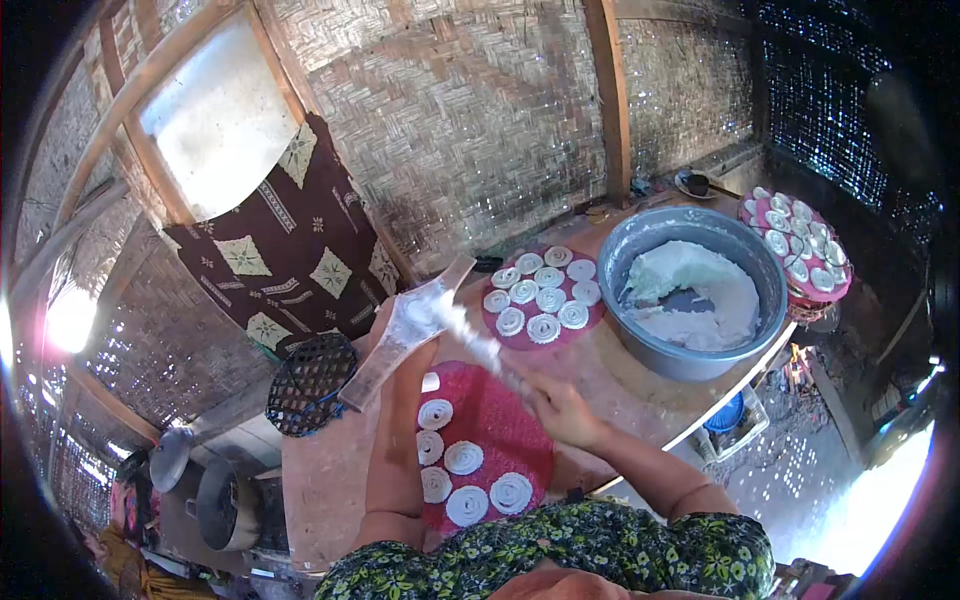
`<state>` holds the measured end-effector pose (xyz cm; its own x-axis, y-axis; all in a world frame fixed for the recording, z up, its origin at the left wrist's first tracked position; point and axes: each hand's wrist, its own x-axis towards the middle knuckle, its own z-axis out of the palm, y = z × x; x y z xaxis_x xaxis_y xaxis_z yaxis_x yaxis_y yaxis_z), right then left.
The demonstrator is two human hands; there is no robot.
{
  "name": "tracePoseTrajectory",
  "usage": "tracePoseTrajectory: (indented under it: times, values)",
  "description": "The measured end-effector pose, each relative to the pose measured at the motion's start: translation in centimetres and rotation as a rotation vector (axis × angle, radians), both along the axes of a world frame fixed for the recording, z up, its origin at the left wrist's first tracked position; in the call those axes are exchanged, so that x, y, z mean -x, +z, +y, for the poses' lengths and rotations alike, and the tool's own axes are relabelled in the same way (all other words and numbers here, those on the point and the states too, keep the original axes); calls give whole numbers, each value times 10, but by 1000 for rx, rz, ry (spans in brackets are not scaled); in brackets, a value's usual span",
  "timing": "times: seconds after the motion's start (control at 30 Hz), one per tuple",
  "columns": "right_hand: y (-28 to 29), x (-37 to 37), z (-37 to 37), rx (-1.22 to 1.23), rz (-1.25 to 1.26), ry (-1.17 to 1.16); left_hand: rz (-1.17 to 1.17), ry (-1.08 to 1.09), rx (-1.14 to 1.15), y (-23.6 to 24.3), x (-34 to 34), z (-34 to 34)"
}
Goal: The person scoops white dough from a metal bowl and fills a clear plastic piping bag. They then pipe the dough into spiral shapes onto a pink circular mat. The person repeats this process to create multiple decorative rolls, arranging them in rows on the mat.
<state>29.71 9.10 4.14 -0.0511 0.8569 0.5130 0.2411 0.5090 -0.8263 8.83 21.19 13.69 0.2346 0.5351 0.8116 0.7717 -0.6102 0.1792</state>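
Our right hand point(562, 412) has its fingers curled round the handle of a stick point(485, 350), its far end blurred and white with dough; our left hand point(384, 318) is largely hidden behind the hourglass-shaped wooden piece point(392, 350), so we cannot tell its grip. We judge that too hard a push, or a slack hold behind, could tip the wooden piece and spill dough; it lies just beyond the right fingers, at the stick's far end, over the table's point(325, 490) far-left part; the red mat point(500, 420) lies nearer us, the grey basin point(650, 352) by the right edge.
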Motion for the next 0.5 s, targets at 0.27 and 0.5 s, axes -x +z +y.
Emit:
tracePoseTrajectory:
  times: [0.27, 0.5]
  values:
    - [30, -190, 0, 449, -1004, -873, -854, -74, 11, 1, 95, -78]
    - [62, -120, -7, 96, -508, -276, -1463, -1104, 472, 0, 97, -62]
